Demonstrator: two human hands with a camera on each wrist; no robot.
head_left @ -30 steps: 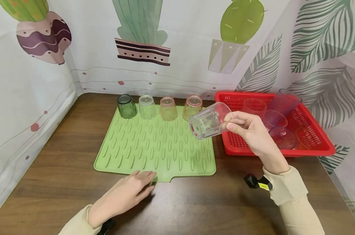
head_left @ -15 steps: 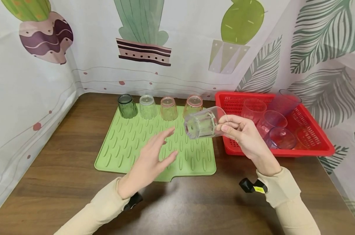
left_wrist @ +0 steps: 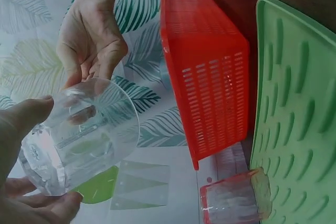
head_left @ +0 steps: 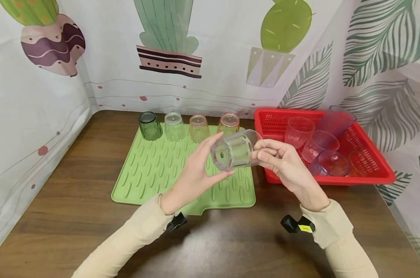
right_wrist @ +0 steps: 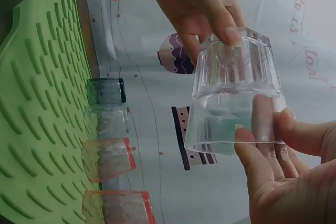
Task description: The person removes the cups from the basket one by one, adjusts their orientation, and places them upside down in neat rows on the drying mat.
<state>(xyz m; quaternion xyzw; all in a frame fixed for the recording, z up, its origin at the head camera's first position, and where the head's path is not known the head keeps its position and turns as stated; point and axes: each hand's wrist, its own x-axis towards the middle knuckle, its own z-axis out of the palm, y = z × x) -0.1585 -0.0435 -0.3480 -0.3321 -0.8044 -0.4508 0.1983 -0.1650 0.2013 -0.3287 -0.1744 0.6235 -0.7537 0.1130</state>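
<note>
A clear faceted drinking glass (head_left: 235, 148) is held in the air over the right part of the green drying mat (head_left: 161, 185), tilted onto its side with its base to the left. My right hand (head_left: 286, 164) pinches the rim, thumb outside and fingertips inside the mouth, as the right wrist view of the glass (right_wrist: 236, 93) shows. Around the base end, my left hand (head_left: 194, 172) grips with thumb and fingers on opposite sides. In the left wrist view the wide mouth of the glass (left_wrist: 100, 124) points toward the right hand (left_wrist: 94, 35).
Several glasses stand upside down along the mat's back edge: dark green (head_left: 150, 126), clear (head_left: 174, 127), pale orange (head_left: 199, 129) and pinkish (head_left: 228, 121). A red plastic basket (head_left: 275, 179) at the right holds several more tumblers (head_left: 321, 144). A patterned cloth (head_left: 223, 38) hangs behind the wooden table (head_left: 230, 243).
My left hand has risen from the mat's front edge and taken hold of the glass's base. The right hand has brought the glass slightly left and nearer, turning its base toward me.
</note>
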